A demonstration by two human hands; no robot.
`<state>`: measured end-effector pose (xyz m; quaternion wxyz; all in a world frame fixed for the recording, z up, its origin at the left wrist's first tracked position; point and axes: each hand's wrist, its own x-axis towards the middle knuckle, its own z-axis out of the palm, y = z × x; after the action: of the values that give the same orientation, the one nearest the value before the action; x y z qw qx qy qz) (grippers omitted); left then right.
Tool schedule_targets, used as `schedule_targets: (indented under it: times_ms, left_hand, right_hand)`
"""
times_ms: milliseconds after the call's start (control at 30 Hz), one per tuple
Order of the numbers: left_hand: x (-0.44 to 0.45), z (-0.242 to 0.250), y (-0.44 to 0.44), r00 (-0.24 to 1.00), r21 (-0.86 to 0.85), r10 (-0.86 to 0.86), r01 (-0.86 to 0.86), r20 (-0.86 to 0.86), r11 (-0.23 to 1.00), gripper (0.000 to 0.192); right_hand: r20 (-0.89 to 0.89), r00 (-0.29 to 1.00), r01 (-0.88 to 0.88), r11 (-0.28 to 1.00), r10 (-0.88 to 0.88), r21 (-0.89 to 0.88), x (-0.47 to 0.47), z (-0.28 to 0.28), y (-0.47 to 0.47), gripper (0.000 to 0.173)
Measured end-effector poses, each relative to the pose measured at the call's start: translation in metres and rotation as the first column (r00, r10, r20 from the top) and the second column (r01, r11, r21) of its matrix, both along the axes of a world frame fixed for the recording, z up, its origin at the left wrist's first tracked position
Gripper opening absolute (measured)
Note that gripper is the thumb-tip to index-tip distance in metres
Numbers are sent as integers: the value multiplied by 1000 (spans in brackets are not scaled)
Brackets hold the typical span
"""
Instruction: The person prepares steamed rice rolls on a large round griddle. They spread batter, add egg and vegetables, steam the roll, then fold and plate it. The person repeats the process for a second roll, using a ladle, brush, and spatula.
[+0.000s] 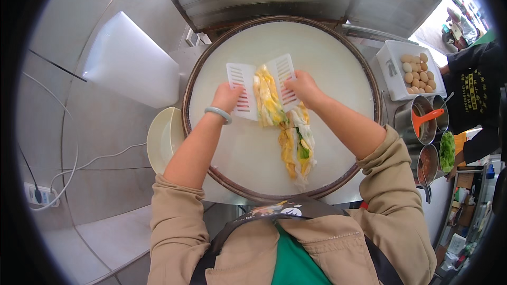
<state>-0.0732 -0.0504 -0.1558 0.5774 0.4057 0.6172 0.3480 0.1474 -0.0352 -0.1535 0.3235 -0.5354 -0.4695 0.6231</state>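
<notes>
My left hand (227, 97) grips a white slotted plastic scraper (250, 105), and my right hand (305, 89) grips a second white slotted scraper (284, 67). Between the two scrapers lies a rolled rice noodle sheet with yellow egg (264, 87). Another egg-and-greens rice roll (305, 150) lies nearer to me, close to or touching the first one's lower end. Both rolls rest on a large round pale board (237, 158) with a dark rim. Fingers partly cover the slots of each scraper.
A pale yellow basin (160, 142) stands left of the board, below a tall white plastic-wrapped block (130, 63). At right are an egg bin (392, 83), metal pots (404, 118) with an orange-handled utensil (429, 118), and chopped greens (447, 152). A person in black (475, 83) stands beyond them.
</notes>
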Motion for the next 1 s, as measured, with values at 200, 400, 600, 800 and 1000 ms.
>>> schedule_targets:
  times_ms: [200, 400, 600, 800, 1000]
  left_hand:
    - [-5, -32, -2, 968, 135, -3, 38, -250, 990, 19]
    - [-4, -22, -14, 974, 234, 64, -11, -219, 972, 20]
    - [8, -11, -28, 990, 302, 105, -71, -96, 951, 19]
    - [-51, 12, -68, 982, 349, 181, -191, 61, 918, 18]
    - [-76, -18, -165, 968, -85, 249, -251, -28, 964, 18]
  right_hand:
    - [383, 922, -13, 988, -48, 155, 15, 8, -32, 12]
    - [393, 915, -15, 969, -86, 248, 34, 41, -40, 16]
    - [445, 888, -108, 891, -114, 442, -7, -1, -36, 13]
    - [76, 995, 48, 964, -70, 263, 89, 9, -66, 13]
    - [364, 916, 136, 984, -167, 111, 184, 5, -143, 12]
